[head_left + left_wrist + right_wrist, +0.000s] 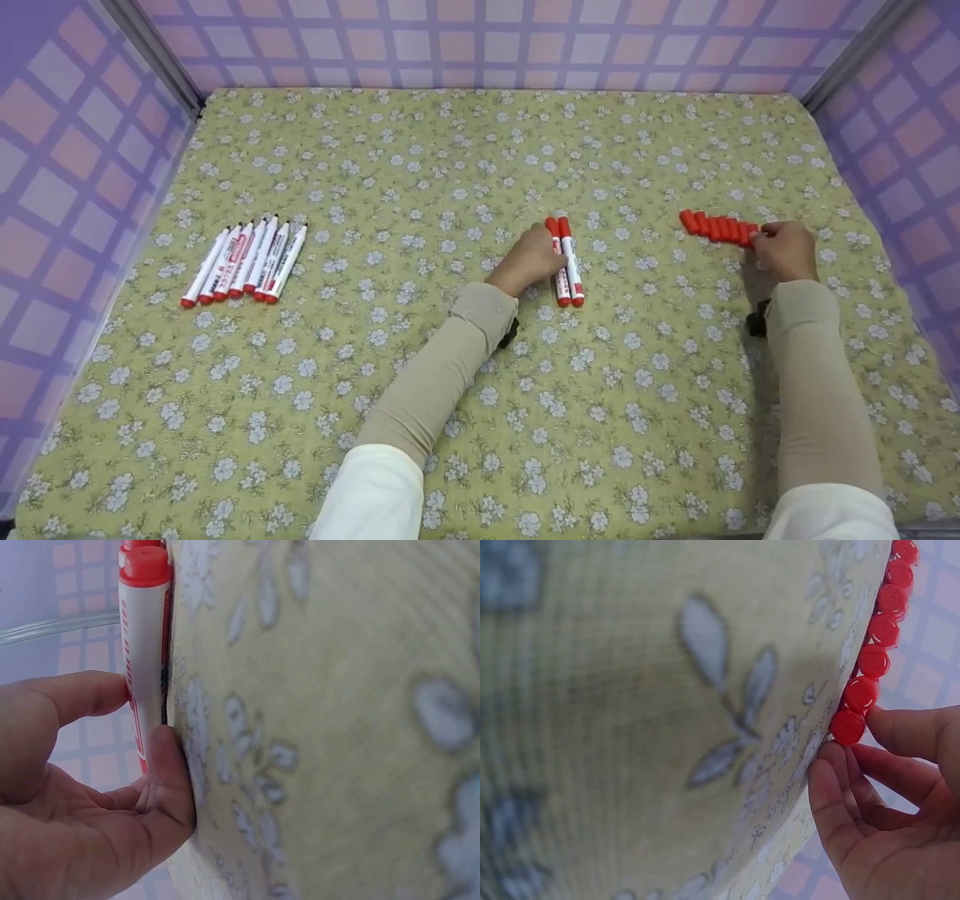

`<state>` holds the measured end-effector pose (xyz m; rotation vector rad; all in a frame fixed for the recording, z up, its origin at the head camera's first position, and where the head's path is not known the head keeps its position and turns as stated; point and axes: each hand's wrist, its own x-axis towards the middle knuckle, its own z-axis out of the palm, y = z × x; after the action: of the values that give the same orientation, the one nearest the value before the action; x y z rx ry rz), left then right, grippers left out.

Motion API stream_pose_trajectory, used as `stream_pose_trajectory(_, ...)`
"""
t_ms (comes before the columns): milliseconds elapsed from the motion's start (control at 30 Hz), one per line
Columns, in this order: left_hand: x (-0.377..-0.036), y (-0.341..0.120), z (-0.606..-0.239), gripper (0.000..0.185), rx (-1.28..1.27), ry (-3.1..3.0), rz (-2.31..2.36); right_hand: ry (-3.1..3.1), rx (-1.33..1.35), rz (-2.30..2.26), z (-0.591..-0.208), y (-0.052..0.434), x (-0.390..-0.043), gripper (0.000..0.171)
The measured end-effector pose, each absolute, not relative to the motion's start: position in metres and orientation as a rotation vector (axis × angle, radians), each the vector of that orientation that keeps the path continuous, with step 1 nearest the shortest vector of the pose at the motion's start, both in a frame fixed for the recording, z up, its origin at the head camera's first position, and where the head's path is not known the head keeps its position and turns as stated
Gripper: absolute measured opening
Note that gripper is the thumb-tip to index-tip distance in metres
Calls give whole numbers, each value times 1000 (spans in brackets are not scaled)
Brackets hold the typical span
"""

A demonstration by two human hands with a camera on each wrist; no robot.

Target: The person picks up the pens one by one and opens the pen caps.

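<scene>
Two white markers (568, 261) with red caps lie side by side at the table's middle. My left hand (553, 253) is against their left side; in the left wrist view its thumb and a finger (90, 694) pinch the nearer marker (145, 652) low on its barrel. A row of several loose red caps (714, 226) lies at the right. At the row's near end my right hand (756, 236) pinches the end cap (847, 726) between its thumb and fingers (911, 731).
Several uncapped white markers (244, 261) with red ends lie in a tight row at the left. A flowered yellow-green cloth (480, 390) covers the table. Checked purple walls (480, 41) close in the back and both sides.
</scene>
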<state>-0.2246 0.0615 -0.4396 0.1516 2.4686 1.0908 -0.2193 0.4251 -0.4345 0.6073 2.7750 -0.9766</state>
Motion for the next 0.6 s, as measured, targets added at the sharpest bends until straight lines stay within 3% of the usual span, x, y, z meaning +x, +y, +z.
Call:
stream_pose_trajectory(400,-223,64,-436,52,152,2479,1058,2744,592,-987,-433,427,-221,54)
stream_pose_trajectory(600,-224,65,-436,41,168,2507,990,2723,599,-1002,-432,426,-220,54)
